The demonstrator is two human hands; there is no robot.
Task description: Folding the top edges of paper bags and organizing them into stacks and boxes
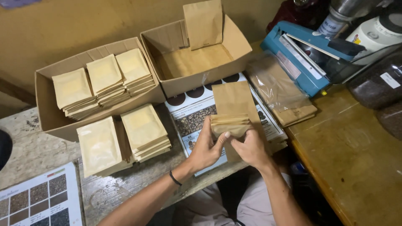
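Both hands, left hand (206, 148) and right hand (251, 147), gripping flat brown kraft-paper pouch (234, 109) at its folded lower part. Long axis upright, rising beyond fingertips; near tabletop's front edge.

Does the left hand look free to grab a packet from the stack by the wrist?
Probably not right away: the left hand grips a bundle of small packets with the right hand. The stack lies close, nothing between.

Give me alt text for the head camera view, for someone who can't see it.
Both hands, left hand and right hand, hold a small stack of sachets at the mouth of a brown paper bag over a printed chart. To the left sit loose sachet piles and a cardboard box of sachets; behind, a second box and a blue heat sealer.
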